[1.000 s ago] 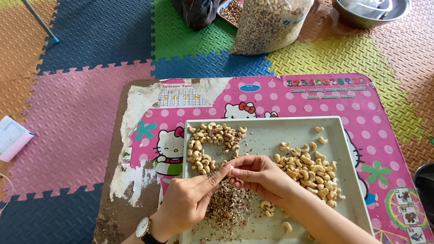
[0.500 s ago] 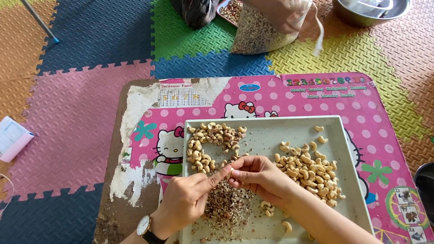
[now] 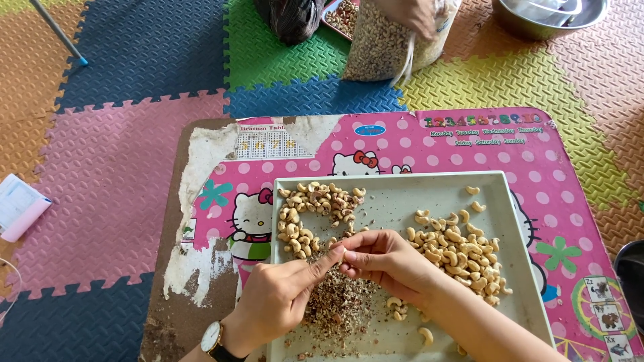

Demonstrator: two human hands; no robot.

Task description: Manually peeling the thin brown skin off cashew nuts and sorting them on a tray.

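I pinch one cashew point(image 3: 340, 253) between my left hand point(image 3: 282, 298) and right hand point(image 3: 382, 258), peeling it over the tray point(image 3: 402, 194) near the desk's front edge; next, I'd judge, comes dropping it among the peeled nuts point(image 3: 463, 258).

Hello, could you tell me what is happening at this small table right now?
A person sits over a pale square tray on a pink low table. The left hand and the right hand meet at the fingertips over a heap of brown skin flakes, pinching one cashew. Unpeeled nuts lie on the left, peeled nuts on the right. Beyond the table, another person's hand handles a clear bag of nuts.
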